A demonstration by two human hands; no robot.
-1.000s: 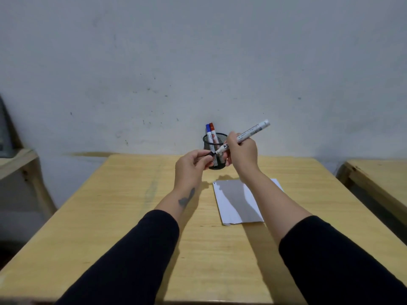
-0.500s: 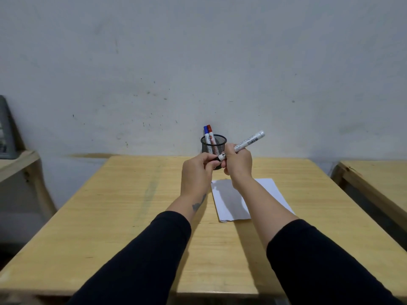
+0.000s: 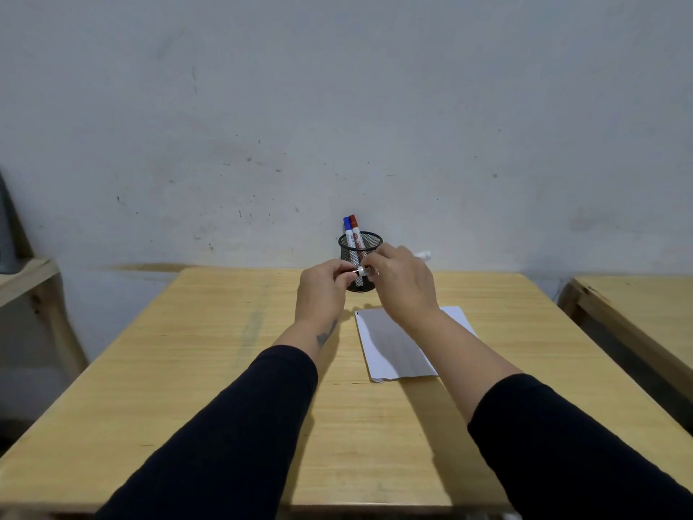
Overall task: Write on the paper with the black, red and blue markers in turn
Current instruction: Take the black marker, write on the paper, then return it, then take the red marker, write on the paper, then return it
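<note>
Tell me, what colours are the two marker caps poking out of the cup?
One blue cap, one red cap, seen in the head view.

Both arms reach forward from the near edge, sleeved in black to mid-forearm, the wrists bare. The left hand (image 3: 323,285) is raised above the surface, back toward the camera, fingers curled inward with thumb and fingertips pinched at its right side. The right hand (image 3: 403,281) sits just beside it at the same height, knuckles up, fingers (image 3: 375,258) bent down and leftward so their tips nearly meet the left hand's (contact between the two cannot be told). A small dark mark shows on the left wrist's inner side.
</note>
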